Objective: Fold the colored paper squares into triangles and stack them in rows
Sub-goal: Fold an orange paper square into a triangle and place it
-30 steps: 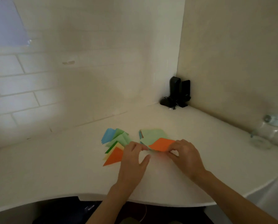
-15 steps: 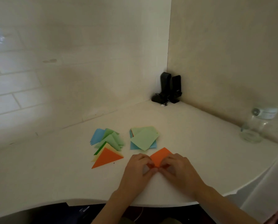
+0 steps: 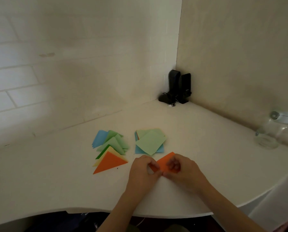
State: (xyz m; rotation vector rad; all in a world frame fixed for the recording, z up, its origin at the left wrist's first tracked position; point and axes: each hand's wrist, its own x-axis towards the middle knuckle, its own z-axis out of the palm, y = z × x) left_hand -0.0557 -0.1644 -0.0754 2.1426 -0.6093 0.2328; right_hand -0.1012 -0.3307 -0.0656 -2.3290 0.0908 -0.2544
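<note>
We see a pair of black speakers (image 3: 179, 87) standing in the far corner of our white desk (image 3: 56, 173), and a clear glass jar (image 3: 272, 133) by the right wall.

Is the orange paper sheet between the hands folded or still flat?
Cannot tell: both hands, left and right, cover the orange paper sheet.

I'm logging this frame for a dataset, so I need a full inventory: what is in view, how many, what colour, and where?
orange paper: one, orange, held at the near table edge
unfolded squares: one stack, light green on top, blue beneath, behind the hands
folded triangles: one overlapping pile, orange nearest, then yellow, green, blue, left of the stack
speakers: two, black, back corner
jar: one, clear, white lid, far right
table: one, white
left hand: one, pinching the orange paper
right hand: one, pinching it too
</note>
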